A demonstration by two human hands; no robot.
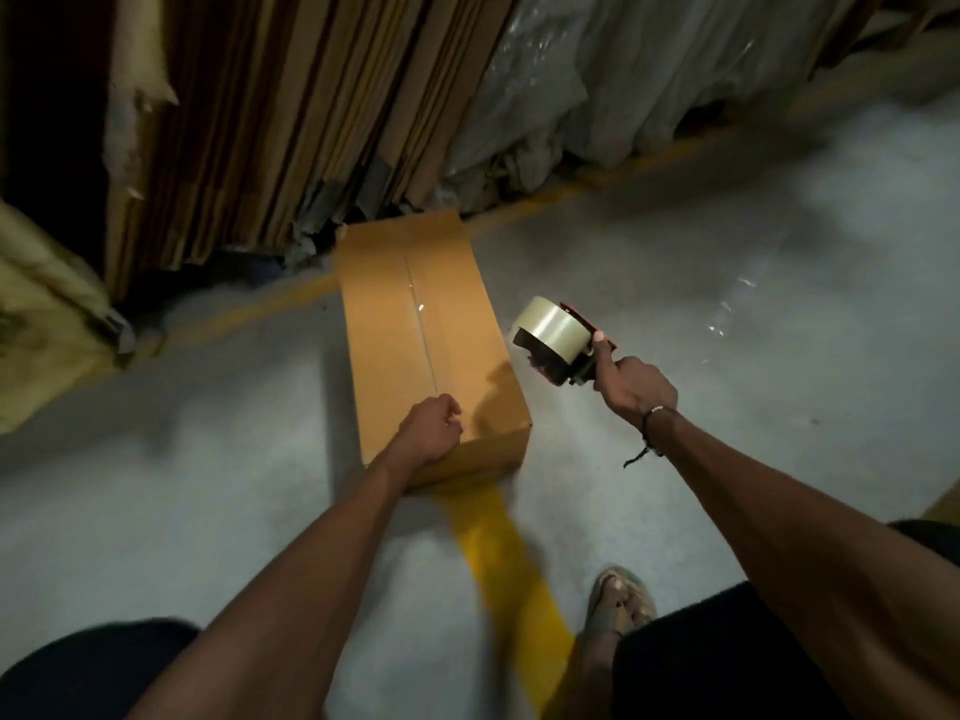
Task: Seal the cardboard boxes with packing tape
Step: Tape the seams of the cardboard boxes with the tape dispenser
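Note:
A long brown cardboard box [395, 324] lies on the grey floor, its top flaps closed and a strip of clear tape running along the centre seam. My left hand [428, 431] rests on the box's near end with the fingers curled against the top. My right hand [631, 389] grips the handle of a tape dispenser [558, 337] carrying a roll of clear packing tape. The dispenser hangs in the air just right of the box, apart from it.
Flattened cardboard sheets [291, 122] lean upright behind the box. Crumpled plastic sheeting [597, 85] is piled at the back right. A yellow floor line [498, 558] runs from under the box toward my sandalled foot [618, 600]. Bare grey floor spreads on both sides.

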